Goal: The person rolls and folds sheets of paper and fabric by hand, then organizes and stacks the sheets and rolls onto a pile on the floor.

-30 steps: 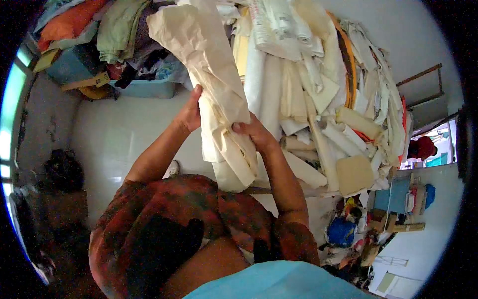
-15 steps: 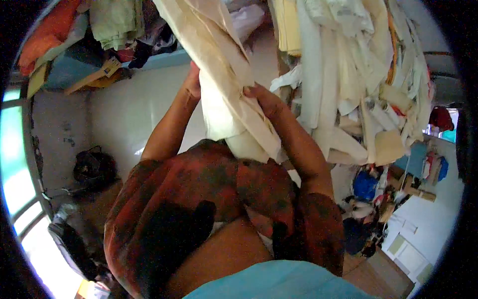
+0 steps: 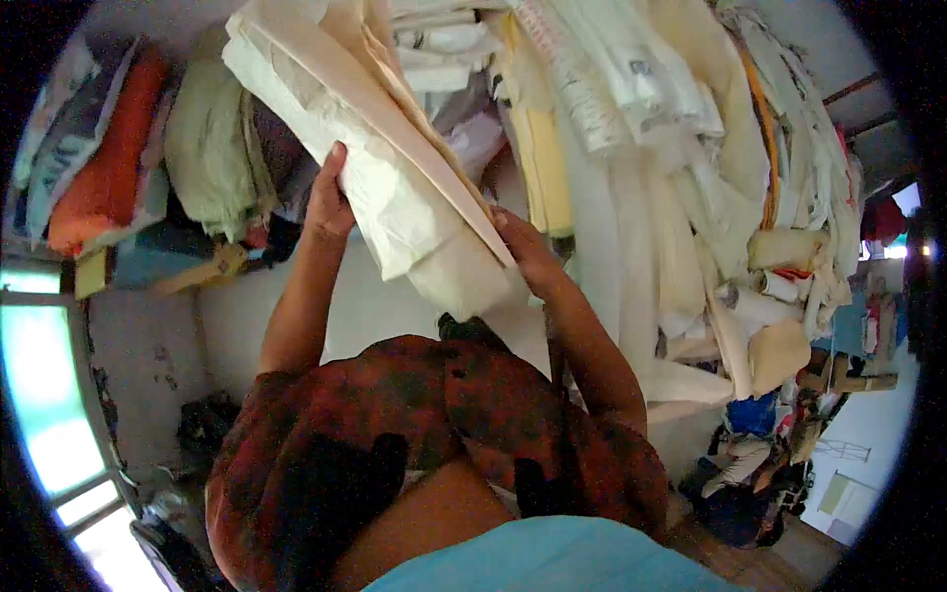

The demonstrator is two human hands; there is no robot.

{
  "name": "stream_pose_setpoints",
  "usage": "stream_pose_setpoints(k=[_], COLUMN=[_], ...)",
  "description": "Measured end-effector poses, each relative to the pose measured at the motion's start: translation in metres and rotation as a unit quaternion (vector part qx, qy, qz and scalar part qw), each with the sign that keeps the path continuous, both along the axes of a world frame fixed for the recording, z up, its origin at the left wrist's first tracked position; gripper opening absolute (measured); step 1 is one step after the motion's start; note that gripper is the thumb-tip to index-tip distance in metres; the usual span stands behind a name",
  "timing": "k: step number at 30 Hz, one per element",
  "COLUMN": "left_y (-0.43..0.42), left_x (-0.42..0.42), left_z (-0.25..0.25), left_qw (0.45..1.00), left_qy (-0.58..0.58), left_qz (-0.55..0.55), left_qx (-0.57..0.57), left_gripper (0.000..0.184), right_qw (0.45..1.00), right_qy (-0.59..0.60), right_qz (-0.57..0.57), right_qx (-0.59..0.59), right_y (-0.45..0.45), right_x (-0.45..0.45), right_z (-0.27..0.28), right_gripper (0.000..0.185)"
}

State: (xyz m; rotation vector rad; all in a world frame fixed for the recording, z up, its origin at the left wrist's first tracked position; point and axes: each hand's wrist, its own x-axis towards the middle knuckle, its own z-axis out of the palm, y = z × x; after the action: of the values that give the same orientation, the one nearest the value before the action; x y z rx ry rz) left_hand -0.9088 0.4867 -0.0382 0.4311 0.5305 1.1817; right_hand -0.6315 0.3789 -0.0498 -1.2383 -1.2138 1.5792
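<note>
A long bundle of folded cream paper sheets [image 3: 395,187] slants across the upper middle of the view, its lower end in front of my chest. My left hand [image 3: 329,195] grips its left edge, thumb pointing up and the other fingers hidden behind. On the opposite edge, my right hand [image 3: 523,249] is closed round the bundle near its lower end; its fingers are partly hidden. The layers gape a little along the right side. The top of the bundle runs close to the upper edge of the view.
Many rolled and folded pale sheets [image 3: 631,217] hang and lie stacked on the right. Folded cloths, among them an orange one [image 3: 113,158] and a greenish one [image 3: 207,143], sit on a shelf at upper left. A bright window [image 3: 49,395] is at far left.
The bundle has shifted left, with its lower end now farther from my chest and its layers spread wider. My left hand has moved left; more of the shelves shows.
</note>
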Motion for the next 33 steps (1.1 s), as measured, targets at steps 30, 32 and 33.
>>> stream_pose_setpoints(k=[30, 32, 33], left_y=[0.344, 0.350, 0.344], left_x=[0.307, 0.315, 0.316], left_z=[0.137, 0.125, 0.124], left_qw=[0.946, 0.943, 0.937], left_qy=[0.152, 0.148, 0.156], left_qz=[-0.259, -0.288, -0.305], left_qx=[0.122, 0.082, 0.066], left_gripper=[0.060, 0.060, 0.059], right_qw=[0.566, 0.611, 0.619], right_qy=[-0.769, -0.729, -0.714], right_qz=[-0.299, -0.308, -0.322], right_qx=[0.000, 0.006, 0.052], right_y=[0.251, 0.265, 0.265], right_x=[0.367, 0.392, 0.408], right_z=[0.147, 0.130, 0.114], right_gripper=[0.103, 0.093, 0.088])
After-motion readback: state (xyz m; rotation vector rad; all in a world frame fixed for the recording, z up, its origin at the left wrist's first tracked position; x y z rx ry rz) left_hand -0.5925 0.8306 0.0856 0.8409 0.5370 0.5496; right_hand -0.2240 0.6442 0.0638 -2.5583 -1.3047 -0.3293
